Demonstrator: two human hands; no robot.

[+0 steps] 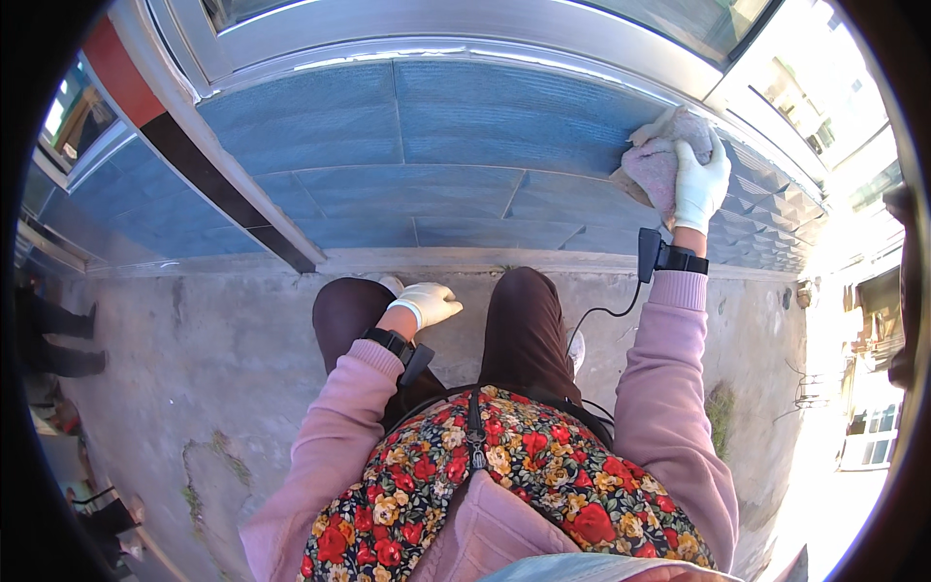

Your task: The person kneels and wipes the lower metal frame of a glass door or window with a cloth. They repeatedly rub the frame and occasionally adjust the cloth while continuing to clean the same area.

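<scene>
My right hand (pixel 702 182), in a white glove, presses a greyish-pink cloth (pixel 651 171) against the right part of a blue tiled wall (pixel 465 131). The cloth lies bunched under the fingers, just below the metal window frame (pixel 465 33). My left hand (pixel 429 303), gloved too, holds nothing and hangs beside my left knee, its fingers loosely bent and slightly apart. Both wrists carry black straps with small boxes, and a cable (pixel 611 313) runs from the right one.
A red and black pillar (pixel 196 164) splits the wall at left. Raised, faceted tiles (pixel 764 196) cover its right end. Concrete ground (pixel 240 364) meets the wall at a low ledge (pixel 436 258). Another person's legs (pixel 65 335) stand at the far left.
</scene>
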